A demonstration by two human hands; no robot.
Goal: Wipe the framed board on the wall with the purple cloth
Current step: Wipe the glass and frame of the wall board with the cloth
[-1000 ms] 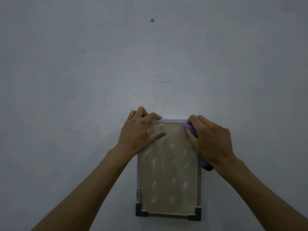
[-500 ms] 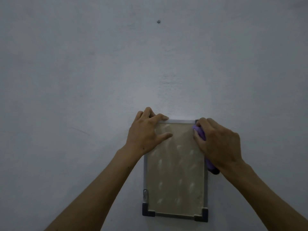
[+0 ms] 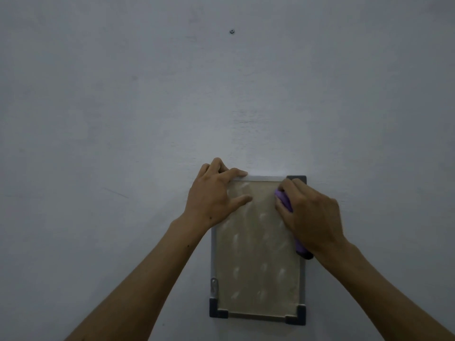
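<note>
Head view, taking the big things first: the grey wall fills nearly the whole picture, bare except for a small screw or nut set high up, well above the work, with no purpose that I can tell from here. Low and right of centre, the framed board stands upright and flat on the wall, a tan panel with pale smudges scattered down it, edged in a light metal frame with dark corner caps and a small metal clip on its lower left side. The left hand lies spread over the board's upper left corner, fingers released and curled over the top edge with the thumb on the panel; my guess is that it braces the board so it does not shift or swing under the rubbing. The right hand is at the upper right, fingers bent down and pressing the purple cloth flat against the panel just under the top right corner cap, which looks like a sensible place to begin a downward stroke. A bit of the cloth also peeks out below the wrist, with a darker end to it. Most smudges lie below both hands, so much of the wiping seems left to do. No brand, label or writing can be read anywhere.
</note>
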